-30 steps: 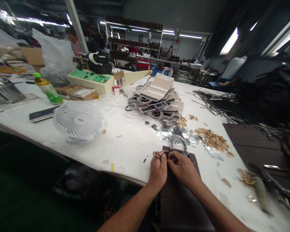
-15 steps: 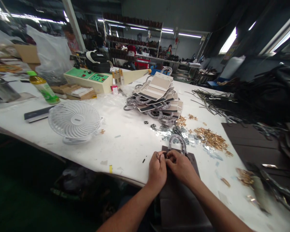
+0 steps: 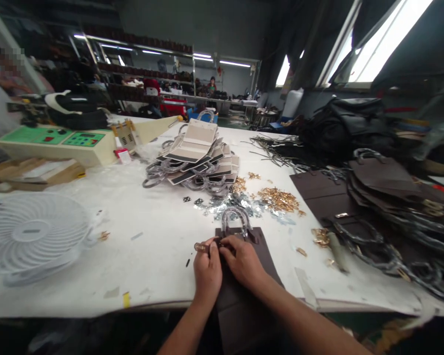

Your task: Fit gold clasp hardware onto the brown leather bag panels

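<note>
A dark brown bag panel (image 3: 264,256) lies at the table's front edge, with a plastic-wrapped handle (image 3: 237,215) standing up from its far end. Over its left edge my left hand (image 3: 207,271) is closed, and a small gold-coloured metal piece (image 3: 201,247) sticks out on its left side. My right hand (image 3: 244,261) rests over the panel just below the handle, thumb and fingers pinched close to the left fingertips. What lies between the right fingertips is dark and too small to make out. Both hands meet near the handle's left base.
Beyond are a stack of beige panels with wrapped handles (image 3: 196,143), silver plates (image 3: 240,202) and gold-coloured fittings (image 3: 279,198). Brown bag pieces (image 3: 383,180) lie at right. A white fan (image 3: 33,231) and a green-topped machine (image 3: 59,140) stand left. A person (image 3: 212,86) sits far back.
My view has swung to the right, so the table scene sits further left. Both hands stay together at the panel; the gold-coloured piece at my left hand shows more clearly.
</note>
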A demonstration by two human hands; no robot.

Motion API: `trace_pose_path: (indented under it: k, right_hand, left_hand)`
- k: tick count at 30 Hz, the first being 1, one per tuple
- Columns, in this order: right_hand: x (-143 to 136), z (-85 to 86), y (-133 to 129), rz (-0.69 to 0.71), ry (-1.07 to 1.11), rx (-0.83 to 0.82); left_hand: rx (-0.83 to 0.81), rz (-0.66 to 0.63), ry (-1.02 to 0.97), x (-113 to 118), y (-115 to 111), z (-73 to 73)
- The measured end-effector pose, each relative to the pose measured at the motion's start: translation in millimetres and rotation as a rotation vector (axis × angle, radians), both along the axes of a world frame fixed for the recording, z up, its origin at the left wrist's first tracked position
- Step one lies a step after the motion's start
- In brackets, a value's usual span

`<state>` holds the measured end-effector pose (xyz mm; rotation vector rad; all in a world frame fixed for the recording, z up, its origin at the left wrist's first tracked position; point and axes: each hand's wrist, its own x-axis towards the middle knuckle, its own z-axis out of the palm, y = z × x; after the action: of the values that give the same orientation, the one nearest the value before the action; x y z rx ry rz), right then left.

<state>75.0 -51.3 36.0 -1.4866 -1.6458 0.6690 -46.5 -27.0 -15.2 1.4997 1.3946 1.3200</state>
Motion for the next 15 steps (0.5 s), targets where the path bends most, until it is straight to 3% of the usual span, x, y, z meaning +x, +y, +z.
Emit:
trace_pose_path:
  k: [3,6,8,10,12,15]
  right_hand:
    - [16,9.0,-17,0.001,-0.012,0.058]
    - [68,8.7,-39,-0.114,-0.071,0.128]
    - [119,1.8,-50,-0.297,-0.217,0.088]
    - [170,-8.9,-57,-0.442,-0.478,-0.076]
    - [208,-20.8,-63,-0.467,-0.532,-0.134]
    - [231,-34.9,-68,-0.431,-0.546,-0.161]
  left_hand:
    - [-0.054,-0.005,-0.011,-1,4,1.0]
    - [-0.103,0.006,-0.046,-1,3,5.4]
    - [-0.101,-0.003,-0.066,0,2,7.7]
    - [-0.076,0.009,-0.069,3,2,7.8]
    - [-0.046,0.042,-0.045,5,4,5.8]
    - [0.072,0.088,0.107,7,4,5.0]
